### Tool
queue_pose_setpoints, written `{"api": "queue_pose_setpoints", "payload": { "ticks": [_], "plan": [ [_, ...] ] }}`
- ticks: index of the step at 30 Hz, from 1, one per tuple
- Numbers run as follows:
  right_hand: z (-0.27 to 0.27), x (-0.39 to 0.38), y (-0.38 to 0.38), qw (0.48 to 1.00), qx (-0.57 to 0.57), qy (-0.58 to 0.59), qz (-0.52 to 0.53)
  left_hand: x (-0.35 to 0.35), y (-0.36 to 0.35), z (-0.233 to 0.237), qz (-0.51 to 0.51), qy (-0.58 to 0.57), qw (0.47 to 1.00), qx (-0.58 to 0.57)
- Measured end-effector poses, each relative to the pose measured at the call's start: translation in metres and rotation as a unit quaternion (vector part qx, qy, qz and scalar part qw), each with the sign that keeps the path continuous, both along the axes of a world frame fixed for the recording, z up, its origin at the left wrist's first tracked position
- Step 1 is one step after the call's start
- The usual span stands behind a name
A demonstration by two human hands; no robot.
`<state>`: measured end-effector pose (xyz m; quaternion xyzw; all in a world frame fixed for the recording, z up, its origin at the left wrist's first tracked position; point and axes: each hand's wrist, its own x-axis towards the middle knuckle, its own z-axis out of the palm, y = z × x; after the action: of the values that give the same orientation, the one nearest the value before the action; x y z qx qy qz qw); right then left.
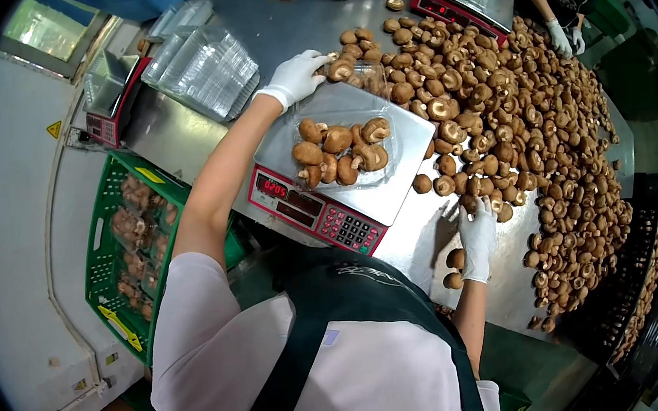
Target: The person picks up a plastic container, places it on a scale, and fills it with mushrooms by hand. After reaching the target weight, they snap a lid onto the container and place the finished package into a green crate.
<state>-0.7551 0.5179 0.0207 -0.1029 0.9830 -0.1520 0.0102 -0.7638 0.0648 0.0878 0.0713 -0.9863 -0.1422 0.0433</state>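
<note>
A clear plastic tray (390, 152) with several brown mushrooms (337, 139) in it rests on the scale (409, 146), whose red display is lit. My left hand (297, 78), in a white glove, is at the tray's upper left edge beside its lid, fingers bent; whether it grips the plastic is unclear. At the near edge of the big mushroom pile (504, 95), my gloved right hand (479, 237) has its fingertips around a mushroom (469, 203). Two loose mushrooms (455, 269) lie just left of that hand.
Stacked empty clear trays (213, 70) stand at the left. A green crate (102, 249) of packed mushrooms is below them. A second scale (463, 10) is at the back, near a co-worker's gloved hands (560, 39). A black crate (621, 279) stands at the right.
</note>
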Motion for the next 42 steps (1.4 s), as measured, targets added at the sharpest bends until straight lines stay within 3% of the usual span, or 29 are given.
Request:
{"api": "queue_pose_setpoints", "payload": {
  "ticks": [1,2,3,5,6,8,10,11,12,13,15,16,18,19,20,21,22,24,26,28,32,36,42],
  "plan": [
    [0.007,-0.002,-0.007,0.999,-0.031,-0.002,0.007,0.003,-0.001,0.001,0.000,0.001,1.000,-0.001],
    [0.009,-0.004,-0.013,0.998,-0.047,0.027,0.030,0.008,0.000,0.007,0.002,0.084,0.995,0.047],
    [0.017,-0.006,-0.022,0.984,-0.170,-0.053,0.017,0.013,0.006,0.018,0.002,0.166,0.982,0.094],
    [0.036,-0.010,-0.043,0.914,-0.358,-0.190,0.018,0.025,0.035,0.053,-0.006,0.184,0.970,0.162],
    [0.046,-0.010,-0.055,0.871,-0.421,-0.250,0.032,0.033,0.056,0.068,-0.009,0.198,0.953,0.231],
    [0.081,-0.005,-0.085,0.738,-0.570,-0.332,0.140,0.042,0.097,0.078,-0.128,0.174,0.924,0.314],
    [0.100,-0.002,-0.109,0.601,-0.658,-0.416,0.180,0.050,0.128,0.084,-0.246,0.087,0.907,0.330],
    [0.100,0.000,-0.121,0.591,-0.683,-0.401,0.153,0.049,0.137,0.082,-0.285,0.124,0.905,0.290],
    [0.100,-0.003,-0.129,0.637,-0.648,-0.395,0.132,0.051,0.142,0.084,-0.321,0.161,0.900,0.247],
    [0.101,-0.011,-0.133,0.644,-0.634,-0.408,0.126,0.055,0.137,0.090,-0.260,0.032,0.857,0.443],
    [0.105,-0.023,-0.136,0.680,-0.620,-0.377,0.105,0.048,0.108,0.086,-0.127,0.115,0.890,0.423],
    [0.089,-0.036,-0.133,0.746,-0.591,-0.292,0.095,0.049,0.091,0.093,-0.034,0.132,0.892,0.432],
    [0.053,-0.064,-0.116,0.877,-0.446,-0.180,0.002,0.043,0.041,0.054,0.155,0.174,0.863,0.448],
    [0.033,-0.077,-0.106,0.939,-0.341,-0.040,0.011,0.047,0.029,0.048,0.199,0.187,0.820,0.503],
    [0.000,-0.099,-0.086,0.973,-0.202,0.081,0.071,0.050,0.019,0.041,0.240,0.199,0.771,0.555],
    [-0.015,-0.105,-0.074,0.984,-0.134,0.096,0.071,0.053,0.005,0.030,0.291,0.157,0.736,0.591],
    [-0.021,-0.107,-0.069,0.989,-0.067,0.112,0.072,0.055,0.001,0.021,0.293,0.160,0.734,0.592],
    [-0.016,-0.107,-0.073,0.986,-0.065,0.129,0.078,0.057,-0.003,0.008,0.331,0.117,0.676,0.648],
    [-0.005,-0.103,-0.080,0.984,-0.060,0.144,0.081,0.056,-0.003,-0.002,0.320,0.113,0.659,0.671],
    [0.025,-0.094,-0.103,0.968,-0.244,-0.011,0.057,0.052,-0.001,-0.005,0.292,0.103,0.628,0.714],
    [0.052,-0.087,-0.128,0.920,-0.368,-0.113,0.071,0.050,0.010,0.018,0.257,0.168,0.606,0.734],
    [0.088,-0.066,-0.142,0.887,-0.425,-0.147,0.105,0.070,0.032,0.040,0.183,0.261,0.658,0.682],
    [0.078,-0.056,-0.141,0.858,-0.466,-0.155,0.150,0.115,0.068,0.035,0.135,0.357,0.768,0.514]
  ]
}}
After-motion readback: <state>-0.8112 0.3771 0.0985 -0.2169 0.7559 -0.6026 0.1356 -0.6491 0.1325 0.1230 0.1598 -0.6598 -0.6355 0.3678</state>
